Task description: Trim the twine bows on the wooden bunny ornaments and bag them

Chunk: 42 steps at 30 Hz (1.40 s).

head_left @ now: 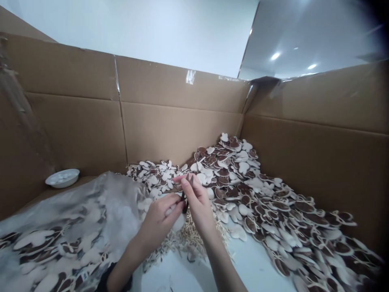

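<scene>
The right hand [199, 200] holds a small dark-brown piece [189, 180] between thumb and fingers, gap narrow. The left hand [161, 217] curls its fingers in near the lower end of the piece; overlap obscures the contact, so whether they close on it cannot be told. The piece is located above loose pale strips [187, 236] on the white bench [258, 261], left of piled brown-and-white cutouts [257, 184].

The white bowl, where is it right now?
In the head view, the white bowl sits on the picture's left side, near the cardboard wall and just beyond the clear plastic sheet.
</scene>
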Each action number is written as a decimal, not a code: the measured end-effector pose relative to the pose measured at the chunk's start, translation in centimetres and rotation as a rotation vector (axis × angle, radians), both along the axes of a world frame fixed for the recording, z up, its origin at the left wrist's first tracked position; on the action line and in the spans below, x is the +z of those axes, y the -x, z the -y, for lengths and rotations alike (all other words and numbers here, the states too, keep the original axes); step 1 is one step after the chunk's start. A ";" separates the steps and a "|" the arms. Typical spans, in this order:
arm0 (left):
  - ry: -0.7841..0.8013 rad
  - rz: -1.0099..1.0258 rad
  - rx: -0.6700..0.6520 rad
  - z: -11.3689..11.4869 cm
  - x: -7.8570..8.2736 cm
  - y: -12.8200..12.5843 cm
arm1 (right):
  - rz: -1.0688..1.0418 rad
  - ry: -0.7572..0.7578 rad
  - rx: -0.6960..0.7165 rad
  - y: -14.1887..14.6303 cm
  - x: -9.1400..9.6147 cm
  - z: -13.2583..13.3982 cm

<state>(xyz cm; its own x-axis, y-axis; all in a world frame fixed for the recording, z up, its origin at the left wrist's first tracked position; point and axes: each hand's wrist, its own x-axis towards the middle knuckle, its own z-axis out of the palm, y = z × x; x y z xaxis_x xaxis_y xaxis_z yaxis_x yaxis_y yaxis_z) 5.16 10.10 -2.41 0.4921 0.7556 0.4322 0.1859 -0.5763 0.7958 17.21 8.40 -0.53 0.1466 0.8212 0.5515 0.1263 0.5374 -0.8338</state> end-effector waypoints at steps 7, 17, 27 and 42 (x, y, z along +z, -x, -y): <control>0.378 0.224 0.042 -1.4 -0.4 0.9 | 0.015 0.092 0.005 -0.9 -0.8 -1.3; 0.384 0.363 0.105 -2.9 -0.7 2.4 | -0.147 -0.016 -0.197 -3.0 0.0 0.1; -0.006 0.401 0.054 -2.8 -0.4 2.5 | 0.178 0.142 -0.212 -2.4 -0.2 0.1; 0.253 0.529 0.036 -2.3 -0.1 2.7 | 0.224 0.080 -0.189 -2.5 -0.4 0.1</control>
